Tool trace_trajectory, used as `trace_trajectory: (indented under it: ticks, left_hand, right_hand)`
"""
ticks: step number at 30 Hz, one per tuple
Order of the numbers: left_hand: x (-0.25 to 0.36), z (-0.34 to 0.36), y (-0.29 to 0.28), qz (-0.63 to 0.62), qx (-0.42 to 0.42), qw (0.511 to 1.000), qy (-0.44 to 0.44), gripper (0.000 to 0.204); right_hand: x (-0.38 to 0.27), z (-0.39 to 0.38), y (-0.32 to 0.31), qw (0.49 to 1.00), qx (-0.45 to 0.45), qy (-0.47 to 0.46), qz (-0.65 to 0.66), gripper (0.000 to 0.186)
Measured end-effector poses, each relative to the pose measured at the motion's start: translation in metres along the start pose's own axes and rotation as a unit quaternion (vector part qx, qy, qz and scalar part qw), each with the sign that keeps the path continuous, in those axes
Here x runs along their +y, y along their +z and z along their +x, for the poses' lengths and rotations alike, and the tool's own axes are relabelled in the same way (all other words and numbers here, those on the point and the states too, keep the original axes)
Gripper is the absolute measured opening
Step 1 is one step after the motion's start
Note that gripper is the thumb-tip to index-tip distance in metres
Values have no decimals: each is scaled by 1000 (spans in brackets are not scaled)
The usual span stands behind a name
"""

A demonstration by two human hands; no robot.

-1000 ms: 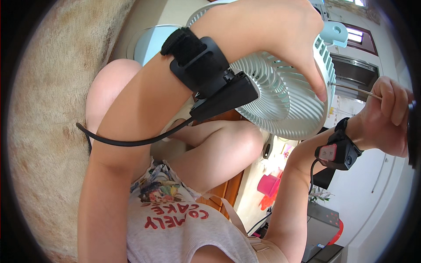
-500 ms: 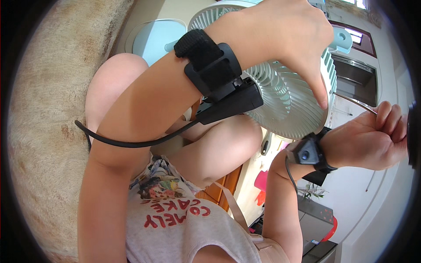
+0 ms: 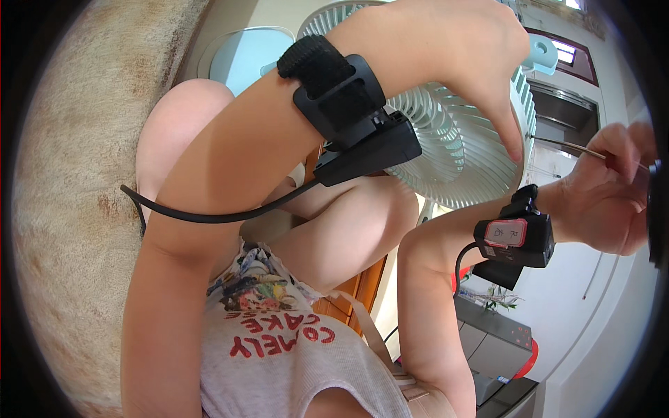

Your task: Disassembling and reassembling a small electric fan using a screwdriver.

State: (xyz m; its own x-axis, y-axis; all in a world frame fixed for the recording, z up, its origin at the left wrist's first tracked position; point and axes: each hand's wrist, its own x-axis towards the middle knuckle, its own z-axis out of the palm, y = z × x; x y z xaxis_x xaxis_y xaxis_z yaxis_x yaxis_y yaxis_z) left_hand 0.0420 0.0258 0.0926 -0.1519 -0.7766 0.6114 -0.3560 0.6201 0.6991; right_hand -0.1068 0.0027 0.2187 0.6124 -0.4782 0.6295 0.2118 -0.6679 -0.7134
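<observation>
A pale fan [image 3: 453, 160] with a ribbed, round plastic grille tilts in front of me. My left hand [image 3: 460, 52] is closed over its upper rim, the thumb lying along the edge; the other fingers are hidden behind the hand. At the right, my right hand [image 3: 606, 191] holds a thin metal shaft [image 3: 568, 144], apparently a screwdriver. The shaft's tip meets the outer side of the fan rim near my left thumb. The dark picture edge hides its other end, and my right fingers are slightly blurred.
Black devices are strapped to my left wrist [image 3: 341, 104] and right wrist [image 3: 519, 233], with a cable [image 3: 230, 217] across my left forearm. A light blue fan base [image 3: 244, 63] is at the upper left. A brown textured surface [image 3: 77, 209] lies left; a grey cabinet [image 3: 495, 341] stands lower right.
My right hand has rolled over and its fingers have loosened around the shaft, while its forearm shifted left. The shaft's tip stays at the rim. My left hand has hardly moved.
</observation>
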Motion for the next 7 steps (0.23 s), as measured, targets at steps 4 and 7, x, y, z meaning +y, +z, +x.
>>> trace_trajectory:
  ticks: [4,7]
  left_hand:
    - [0,0,0,-12,1,1000,0,66]
    - [-3,1,3,-12,11,1000,9,66]
  right_hand:
    - [-3,-7,-12,956,-158,128,212,17]
    - [-4,-7,-13,973,-72,100,193,35]
